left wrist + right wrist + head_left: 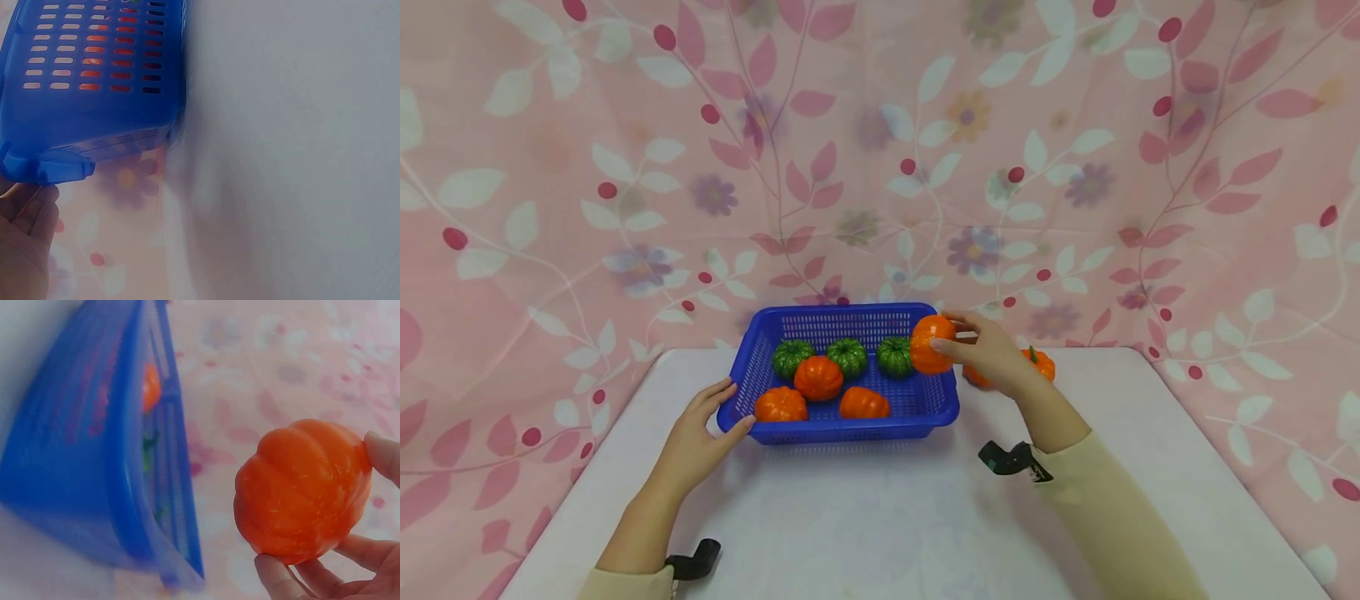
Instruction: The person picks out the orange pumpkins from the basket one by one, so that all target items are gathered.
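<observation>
My right hand [992, 354] holds an orange toy-like pumpkin [932, 343] over the right end of a blue slotted basket [850, 431]. In the right wrist view, the thumb and fingertips grip the ribbed pumpkin [303, 490] from its sides, beside the basket wall [69, 456]. Inside the basket lie three green striped pumpkins [847, 358] at the back and three orange pumpkins [818, 378] nearer the front. My left hand [696, 442] touches the basket's left rim with fairly straight fingers; the left wrist view shows its fingertips at the rim's end tab [65, 170].
Behind my right hand, two more orange pumpkins [1039, 363] sit on the white table [880, 508], partly hidden. A pink floral cloth [865, 150] hangs behind the table. Black wrist devices [1006, 458] are strapped near both sleeves.
</observation>
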`<state>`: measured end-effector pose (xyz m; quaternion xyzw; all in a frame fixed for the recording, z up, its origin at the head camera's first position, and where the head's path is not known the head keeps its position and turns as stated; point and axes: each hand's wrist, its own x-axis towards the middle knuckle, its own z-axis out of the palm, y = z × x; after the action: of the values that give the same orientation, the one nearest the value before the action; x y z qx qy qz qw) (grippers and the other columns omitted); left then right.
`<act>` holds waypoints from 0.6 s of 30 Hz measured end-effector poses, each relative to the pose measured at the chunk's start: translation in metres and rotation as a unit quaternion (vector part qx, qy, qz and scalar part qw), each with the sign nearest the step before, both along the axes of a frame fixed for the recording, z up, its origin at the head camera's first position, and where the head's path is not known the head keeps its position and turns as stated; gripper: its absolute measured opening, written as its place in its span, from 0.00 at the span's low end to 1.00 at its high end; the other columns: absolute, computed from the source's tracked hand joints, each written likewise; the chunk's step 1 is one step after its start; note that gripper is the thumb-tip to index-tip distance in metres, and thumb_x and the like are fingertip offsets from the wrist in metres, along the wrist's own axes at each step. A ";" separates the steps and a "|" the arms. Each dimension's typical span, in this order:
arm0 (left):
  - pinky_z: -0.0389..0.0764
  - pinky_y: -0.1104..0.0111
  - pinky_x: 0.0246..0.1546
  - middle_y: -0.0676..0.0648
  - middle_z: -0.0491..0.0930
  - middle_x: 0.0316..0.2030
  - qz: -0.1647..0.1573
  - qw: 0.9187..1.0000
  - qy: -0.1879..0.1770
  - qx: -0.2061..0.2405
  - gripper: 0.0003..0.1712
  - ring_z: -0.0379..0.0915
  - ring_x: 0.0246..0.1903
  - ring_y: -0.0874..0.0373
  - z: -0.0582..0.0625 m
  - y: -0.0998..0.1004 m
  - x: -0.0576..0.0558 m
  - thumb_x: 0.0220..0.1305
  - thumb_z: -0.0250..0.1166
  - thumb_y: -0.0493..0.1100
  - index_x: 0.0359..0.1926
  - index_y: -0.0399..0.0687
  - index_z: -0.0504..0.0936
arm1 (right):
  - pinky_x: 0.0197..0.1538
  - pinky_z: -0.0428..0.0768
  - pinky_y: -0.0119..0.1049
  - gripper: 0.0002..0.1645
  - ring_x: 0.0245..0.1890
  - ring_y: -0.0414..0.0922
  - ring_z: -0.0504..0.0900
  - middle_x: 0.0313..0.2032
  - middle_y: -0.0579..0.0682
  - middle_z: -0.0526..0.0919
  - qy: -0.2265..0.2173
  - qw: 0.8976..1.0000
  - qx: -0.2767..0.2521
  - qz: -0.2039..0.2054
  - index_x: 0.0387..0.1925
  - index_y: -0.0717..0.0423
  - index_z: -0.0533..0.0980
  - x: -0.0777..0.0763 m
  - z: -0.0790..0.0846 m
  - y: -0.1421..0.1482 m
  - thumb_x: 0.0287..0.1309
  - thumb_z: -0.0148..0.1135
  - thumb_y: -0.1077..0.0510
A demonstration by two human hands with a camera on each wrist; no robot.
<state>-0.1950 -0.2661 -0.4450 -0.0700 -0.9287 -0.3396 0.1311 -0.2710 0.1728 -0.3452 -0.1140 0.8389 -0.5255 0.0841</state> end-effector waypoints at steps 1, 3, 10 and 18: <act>0.61 0.34 0.64 0.39 0.62 0.72 0.000 1.000 0.000 0.000 0.42 0.56 0.70 0.34 0.000 0.000 0.000 0.64 0.69 0.56 0.70 0.36 0.69 | 0.61 0.76 0.58 0.46 0.68 0.60 0.67 0.70 0.58 0.65 -0.002 1.000 -0.011 -0.008 0.74 0.46 0.62 0.002 0.001 0.007 0.60 0.69 0.40; 0.61 0.34 0.64 0.39 0.62 0.72 0.000 1.000 0.001 -0.002 0.43 0.56 0.70 0.34 0.000 0.000 0.000 0.64 0.69 0.57 0.70 0.36 0.69 | 0.62 0.75 0.56 0.46 0.68 0.61 0.66 0.70 0.59 0.65 -0.003 0.999 -0.028 -0.018 0.75 0.49 0.61 0.005 0.003 0.019 0.61 0.69 0.41; 0.61 0.34 0.64 0.39 0.62 0.72 0.001 1.000 -0.005 -0.003 0.43 0.55 0.71 0.34 0.001 -0.001 0.000 0.64 0.69 0.57 0.70 0.36 0.69 | 0.67 0.68 0.61 0.49 0.70 0.63 0.60 0.71 0.61 0.61 0.007 0.998 -0.021 -0.058 0.75 0.54 0.57 0.012 0.002 0.061 0.62 0.67 0.42; 0.61 0.34 0.64 0.39 0.62 0.72 0.001 1.000 -0.006 -0.001 0.43 0.56 0.70 0.34 0.001 -0.001 -0.001 0.64 0.69 0.58 0.70 0.36 0.69 | 0.71 0.63 0.59 0.47 0.68 0.60 0.62 0.70 0.63 0.56 0.016 0.996 -0.045 -0.076 0.73 0.63 0.52 0.017 -0.008 0.112 0.66 0.64 0.45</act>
<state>-0.1961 -0.2670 -0.4445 -0.0669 -0.9300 -0.3385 0.1263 -0.2545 0.2849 -0.3530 -0.0622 0.8218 -0.5659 0.0249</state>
